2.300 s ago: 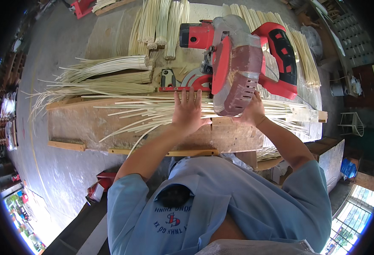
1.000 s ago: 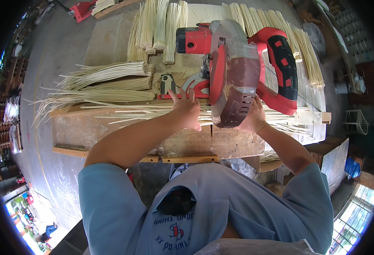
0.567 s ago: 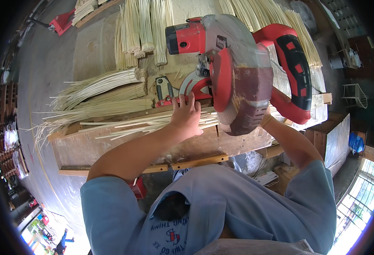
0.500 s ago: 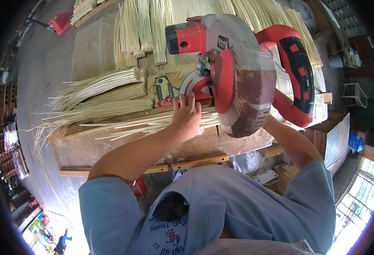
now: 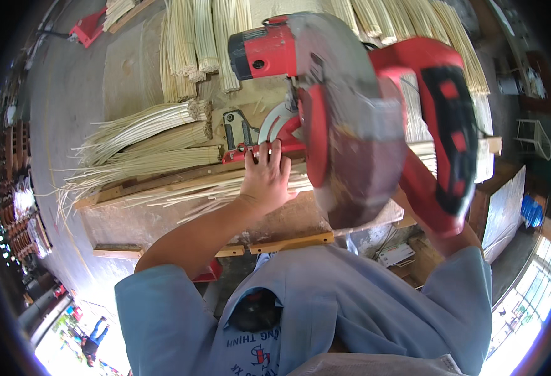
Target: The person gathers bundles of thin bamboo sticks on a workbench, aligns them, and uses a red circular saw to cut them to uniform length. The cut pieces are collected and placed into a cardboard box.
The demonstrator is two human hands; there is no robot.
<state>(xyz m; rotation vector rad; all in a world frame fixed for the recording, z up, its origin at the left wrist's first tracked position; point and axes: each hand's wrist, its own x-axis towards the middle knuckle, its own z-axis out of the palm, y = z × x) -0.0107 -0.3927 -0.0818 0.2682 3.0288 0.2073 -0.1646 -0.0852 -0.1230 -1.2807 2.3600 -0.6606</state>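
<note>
Across the bench stands a red and grey mitre saw (image 5: 360, 131), its head smeared by motion and its black and red handle (image 5: 448, 138) at the right with no hand on it. My left hand (image 5: 267, 182) lies over a loose bundle of thin pale cane sticks (image 5: 210, 191), fingertips hooked over the red fence (image 5: 231, 155), thumb pointing right. It holds the sticks along the fence's near side. The saw head hides my right hand; only the forearm shows, running up behind the saw. The blade and the sticks' right ends are also hidden.
Several tied cane bundles (image 5: 153, 135) lie left of the saw, and more bundles (image 5: 206, 41) lie at the back. Wooden strips (image 5: 291, 242) edge the bench front. A wooden cabinet (image 5: 504, 194) stands at the right, and a red jack handle (image 5: 87, 28) shows far left.
The saw head now looks larger and blurred, its lower part and handle shifted right and toward me. My left hand stays on the sticks at the fence, while my right wrist has become more hidden.
</note>
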